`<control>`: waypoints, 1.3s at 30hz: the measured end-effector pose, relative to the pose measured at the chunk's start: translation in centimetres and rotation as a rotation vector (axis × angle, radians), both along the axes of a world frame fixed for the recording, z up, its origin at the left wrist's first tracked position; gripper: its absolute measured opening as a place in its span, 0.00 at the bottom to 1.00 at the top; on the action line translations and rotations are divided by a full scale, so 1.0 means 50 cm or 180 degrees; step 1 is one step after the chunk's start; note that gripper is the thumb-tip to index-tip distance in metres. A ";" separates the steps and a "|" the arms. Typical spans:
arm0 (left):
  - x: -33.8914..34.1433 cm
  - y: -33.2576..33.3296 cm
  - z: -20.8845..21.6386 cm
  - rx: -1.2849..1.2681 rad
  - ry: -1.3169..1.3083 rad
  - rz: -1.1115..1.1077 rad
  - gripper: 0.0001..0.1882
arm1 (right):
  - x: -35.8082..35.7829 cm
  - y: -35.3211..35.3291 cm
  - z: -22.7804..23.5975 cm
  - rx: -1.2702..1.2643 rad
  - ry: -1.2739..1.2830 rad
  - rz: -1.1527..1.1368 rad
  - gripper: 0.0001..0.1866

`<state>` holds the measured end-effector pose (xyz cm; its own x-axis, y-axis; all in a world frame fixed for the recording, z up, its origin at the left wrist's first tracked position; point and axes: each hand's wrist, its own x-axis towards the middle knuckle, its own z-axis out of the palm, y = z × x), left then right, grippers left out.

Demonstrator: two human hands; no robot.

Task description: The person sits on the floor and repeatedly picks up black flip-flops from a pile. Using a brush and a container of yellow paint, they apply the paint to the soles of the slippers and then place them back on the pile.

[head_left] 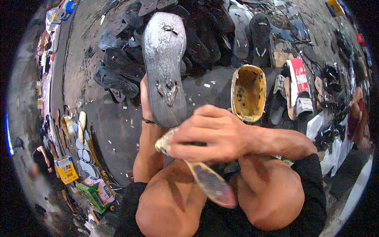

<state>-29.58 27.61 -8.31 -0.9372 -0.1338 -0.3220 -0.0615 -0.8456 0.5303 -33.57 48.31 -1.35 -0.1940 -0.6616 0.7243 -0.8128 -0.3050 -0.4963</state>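
My left hand (144, 93) holds up a dark sandal (164, 59) with its underside facing me; the fingers are hidden behind it. A wet, silvery sheen covers the upper half of the sole, and strap ends poke through it. Below the sandal, my right hand (211, 134) is closed around a pale, crusted brush-like tool (162, 143), its tip near the sandal's lower end. A blurred, long flat piece (211, 183) with a dark middle and tan edge lies between my knees. To the right stands an oval yellowish tub (261, 94), crusted and stained brown inside.
Dark sandals (201, 39) lie heaped beyond my hands. More footwear (292, 96) and a red-and-white box (299, 75) sit at the right. On the left are loose soles (82, 128), a yellow-and-blue package (66, 170) and a green-and-pink package (96, 193). Another person's arm (357, 106) shows at the right edge.
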 end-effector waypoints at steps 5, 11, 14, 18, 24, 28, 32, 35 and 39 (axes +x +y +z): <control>-0.010 0.005 -0.027 0.0641 0.0507 -0.0475 0.24 | -0.133 -0.021 -0.050 -0.0377 -0.0817 -0.0845 0.20; -0.027 -0.072 -0.031 0.0818 0.0333 -0.0083 0.28 | -0.016 0.018 -0.023 0.0040 -0.0497 0.0313 0.19; -0.018 -0.082 -0.055 0.0309 0.0097 0.0368 0.25 | -0.038 -0.037 -0.024 -0.0436 -0.1059 -0.0518 0.14; 0.040 -0.146 0.039 0.0050 0.0795 0.0945 0.25 | 0.003 0.008 -0.030 0.1196 -0.0367 0.0345 0.13; 0.350 -0.507 -0.074 -0.1995 -0.1283 0.1891 0.17 | 0.009 0.172 -0.090 0.1364 -0.2593 -0.1881 0.14; 0.285 -0.566 -0.181 -0.1471 -0.1555 0.2442 0.13 | 0.012 0.285 -0.165 0.1328 -0.2614 -0.2832 0.13; 0.307 -0.610 -0.334 -0.1262 -0.2327 0.3019 0.10 | 0.030 0.326 -0.179 0.1564 -0.3038 -0.2869 0.15; 0.362 -0.578 -0.365 -0.2467 -0.2815 0.3304 0.20 | 0.027 0.348 -0.175 0.1385 -0.2924 -0.3037 0.16; 0.553 -0.349 -0.250 -0.5407 -0.3421 0.1836 0.35 | 0.016 0.348 -0.160 0.1413 -0.2853 -0.3411 0.17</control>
<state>-1.93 10.16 -20.80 -0.2599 -0.9551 0.1426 -0.7708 0.2941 0.5651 -32.75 65.71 -9.37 -0.9916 -0.0459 -0.1212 0.0772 0.5424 -0.8366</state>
